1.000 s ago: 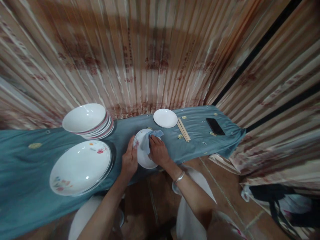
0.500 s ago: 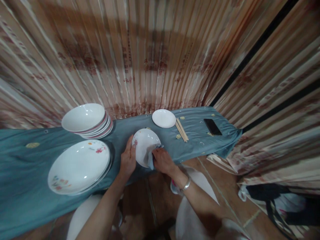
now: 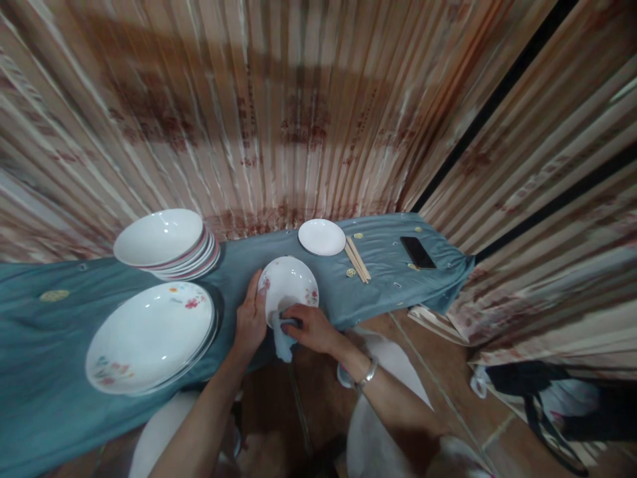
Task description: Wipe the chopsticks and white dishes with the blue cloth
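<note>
- A small round white ceramic dish with red flower prints [image 3: 291, 282] is at the near edge of the bench [image 3: 383, 292], which is draped in teal fabric; whether it rests there or is slightly raised cannot be told.
- The left hand [image 3: 251, 318] grips the dish by its left rim, thumb along the edge, probably to steady it against pressure from the other side.
- The right hand [image 3: 311, 328] is closed around a crumpled light-blue cloth [image 3: 283, 342] at the near rim; the cloth's loose end hangs past that rim, perhaps because a bunched middle is easier to press.
- Both forearms reach in from the near side and converge on the dish; the right wrist, wearing a silver-coloured metal bracelet [image 3: 368, 375], angles leftward, its knuckles up.
- To the left sit a stack of white bowls with reddish bands [image 3: 159, 236] on the far side and large white flower-printed plates [image 3: 154, 332] nearer, seemingly nested to save room.
- Far and right of the dish lie a plain white dark-rimmed plate [image 3: 322, 237], pale wooden chopsticks [image 3: 357, 259] just beside it, and a flat black phone [image 3: 418, 252] well apart.
</note>
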Motion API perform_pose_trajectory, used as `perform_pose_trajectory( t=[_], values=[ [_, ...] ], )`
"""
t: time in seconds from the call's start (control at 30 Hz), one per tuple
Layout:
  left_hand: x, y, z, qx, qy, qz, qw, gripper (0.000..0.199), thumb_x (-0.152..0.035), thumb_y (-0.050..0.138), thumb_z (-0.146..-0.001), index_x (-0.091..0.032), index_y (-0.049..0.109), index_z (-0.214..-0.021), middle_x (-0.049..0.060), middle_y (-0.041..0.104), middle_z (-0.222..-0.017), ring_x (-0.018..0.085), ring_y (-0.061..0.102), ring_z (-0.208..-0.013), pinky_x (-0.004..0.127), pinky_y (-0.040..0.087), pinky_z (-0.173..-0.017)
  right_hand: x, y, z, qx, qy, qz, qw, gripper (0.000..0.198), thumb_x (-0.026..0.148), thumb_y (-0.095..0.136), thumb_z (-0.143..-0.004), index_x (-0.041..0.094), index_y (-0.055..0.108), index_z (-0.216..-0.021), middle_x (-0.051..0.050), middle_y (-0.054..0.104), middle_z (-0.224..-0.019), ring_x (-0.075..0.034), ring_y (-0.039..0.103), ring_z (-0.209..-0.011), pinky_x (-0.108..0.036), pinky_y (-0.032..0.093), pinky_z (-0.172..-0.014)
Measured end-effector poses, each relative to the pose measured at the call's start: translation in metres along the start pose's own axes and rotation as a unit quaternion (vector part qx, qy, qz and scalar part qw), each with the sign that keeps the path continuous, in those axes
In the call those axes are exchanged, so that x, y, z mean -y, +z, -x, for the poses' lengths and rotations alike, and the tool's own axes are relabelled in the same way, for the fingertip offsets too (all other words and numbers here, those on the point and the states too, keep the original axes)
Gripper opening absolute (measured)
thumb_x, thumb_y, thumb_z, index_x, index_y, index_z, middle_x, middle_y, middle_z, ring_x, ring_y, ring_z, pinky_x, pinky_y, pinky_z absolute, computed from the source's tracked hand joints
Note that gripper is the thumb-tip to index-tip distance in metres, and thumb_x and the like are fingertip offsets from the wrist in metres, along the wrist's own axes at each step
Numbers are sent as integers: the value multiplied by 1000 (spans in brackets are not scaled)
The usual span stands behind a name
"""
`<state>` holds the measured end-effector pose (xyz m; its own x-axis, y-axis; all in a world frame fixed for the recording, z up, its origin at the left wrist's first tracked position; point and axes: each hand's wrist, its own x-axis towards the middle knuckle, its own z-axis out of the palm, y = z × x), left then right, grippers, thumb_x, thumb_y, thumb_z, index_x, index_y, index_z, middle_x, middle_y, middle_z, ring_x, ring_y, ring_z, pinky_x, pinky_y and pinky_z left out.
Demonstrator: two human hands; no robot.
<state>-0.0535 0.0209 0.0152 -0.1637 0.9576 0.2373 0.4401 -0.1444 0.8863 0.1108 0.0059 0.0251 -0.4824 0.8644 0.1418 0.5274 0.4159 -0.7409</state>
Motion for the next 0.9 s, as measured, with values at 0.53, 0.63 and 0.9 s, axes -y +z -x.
perform_pose_trajectory(
  t=[0.53,0.63,0.9],
  values=[
    [-6,-1,2,17,3,-15,1000,52,-39,34,-93,-16,42,-140,9,49,-142,22,46,-131,38,32,-112,-1,22,-58,-155,-93,77,981,40,19,43,-89,12,45,-129,-17,49,-133,-23,41,-128,-42,34,-109],
    [-6,0,3,17,1,-14,1000,51,-37,35,-93,-18,42,-140,8,50,-141,21,47,-130,38,33,-111,-8,18,-66,-178,-74,116,974,38,22,42,-91,8,47,-126,-17,49,-132,-23,41,-127,-39,34,-110],
    [-10,-1,6,18,-19,-15,1000,51,-38,35,-93,-20,42,-140,6,52,-140,20,49,-128,35,36,-109,-22,1,-66,-173,-6,232,957,32,15,40,-93,13,55,-121,-13,55,-127,-24,47,-117,-41,39,-101]
  ],
)
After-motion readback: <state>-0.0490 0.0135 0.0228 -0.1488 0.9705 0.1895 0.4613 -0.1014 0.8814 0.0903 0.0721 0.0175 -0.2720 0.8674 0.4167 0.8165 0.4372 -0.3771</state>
